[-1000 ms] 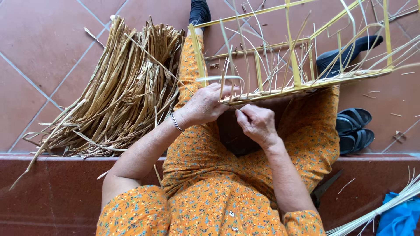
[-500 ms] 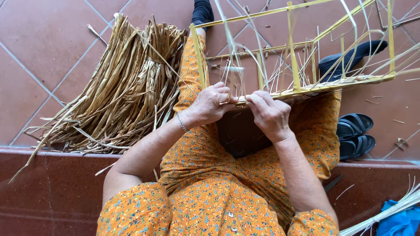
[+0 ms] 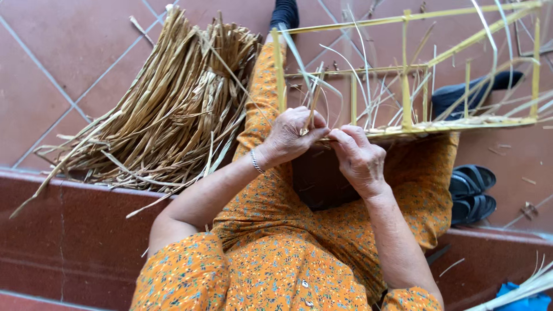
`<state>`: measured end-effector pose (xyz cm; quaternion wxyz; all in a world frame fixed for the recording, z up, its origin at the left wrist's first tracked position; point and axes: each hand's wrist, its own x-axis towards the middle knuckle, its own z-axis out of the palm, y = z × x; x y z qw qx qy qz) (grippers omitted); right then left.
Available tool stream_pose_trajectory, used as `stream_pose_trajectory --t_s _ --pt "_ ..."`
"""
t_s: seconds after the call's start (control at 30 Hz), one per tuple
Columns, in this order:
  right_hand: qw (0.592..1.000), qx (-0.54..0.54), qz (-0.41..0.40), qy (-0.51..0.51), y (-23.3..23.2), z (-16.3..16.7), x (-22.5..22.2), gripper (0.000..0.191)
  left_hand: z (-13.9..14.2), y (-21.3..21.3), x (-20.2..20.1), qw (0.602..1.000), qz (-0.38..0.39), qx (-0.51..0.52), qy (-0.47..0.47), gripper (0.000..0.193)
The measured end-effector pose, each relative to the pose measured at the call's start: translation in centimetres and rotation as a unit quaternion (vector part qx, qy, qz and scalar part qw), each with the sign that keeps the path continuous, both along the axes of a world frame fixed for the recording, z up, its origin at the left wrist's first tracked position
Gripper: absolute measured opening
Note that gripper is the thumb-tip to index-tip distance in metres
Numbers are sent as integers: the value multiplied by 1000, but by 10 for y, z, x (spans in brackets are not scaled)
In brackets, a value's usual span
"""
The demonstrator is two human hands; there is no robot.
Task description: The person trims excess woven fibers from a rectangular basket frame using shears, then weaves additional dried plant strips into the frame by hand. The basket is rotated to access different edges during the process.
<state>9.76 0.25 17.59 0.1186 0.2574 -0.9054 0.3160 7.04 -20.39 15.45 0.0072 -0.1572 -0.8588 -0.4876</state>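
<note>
Seated in orange floral dress (image 3: 276,270); left hand (image 3: 291,138) pinching pale reed strips (image 3: 314,98), right hand (image 3: 360,158) pressing fingertips on woven edge of bamboo frame (image 3: 406,92), which is resting over the knees; dried reed bundle (image 3: 173,109) lying beyond on tiled floor (image 3: 63,52); sandals (image 3: 472,193) lying right

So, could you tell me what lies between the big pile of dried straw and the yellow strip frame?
In the head view, the person's orange-clad leg lies between the straw pile and the frame.
</note>
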Motion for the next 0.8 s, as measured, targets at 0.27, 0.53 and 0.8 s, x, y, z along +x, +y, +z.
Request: stream_pose_trajectory --t_s 0.27,0.53,0.8 --pt "999 42 18 -23 -1 0 -6 19 -10 -2 3 985 36 138 -99 18" --pt "999 36 14 13 -7 2 4 20 -2 -50 50 972 66 110 199 42" --pt "999 27 -10 -31 -10 -15 7 10 -126 -212 51 919 319 -220 75 15"
